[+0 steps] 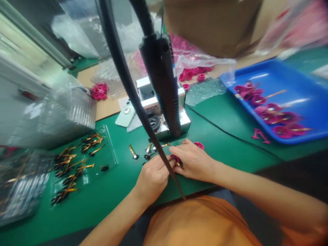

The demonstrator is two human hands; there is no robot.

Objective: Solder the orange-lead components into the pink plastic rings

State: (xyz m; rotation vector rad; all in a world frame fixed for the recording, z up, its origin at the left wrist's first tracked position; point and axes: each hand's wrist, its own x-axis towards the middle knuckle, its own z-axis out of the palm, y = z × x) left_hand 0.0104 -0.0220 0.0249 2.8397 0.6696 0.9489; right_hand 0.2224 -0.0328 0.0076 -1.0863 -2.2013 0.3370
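At the near edge, a person in an orange garment (202,222) works with both hands brought together over the green worktop (217,191). The right hand (194,160) has a narrow grip, its thumb and fingers closed on a small pink part (175,158). That part lies between the two hands, right at the fingertips, with a dark and yellowish bit showing beside it. The left hand (153,173) is curled against it from the left; a dark cord (167,164) crosses in front, so whether its grip pinches the part cannot be told.

Just beyond the right hand sits a pink ring (199,146). Beyond the left, a black piece with a gold strip (133,152) lies near similar ones; farther left, a clear tray (110,160) holds many more. Past the hands stands a silver device (185,119), partly hidden by a black cylindrical tool (164,82). To the far right, a blue tray (312,99) holds pink cups (269,116).
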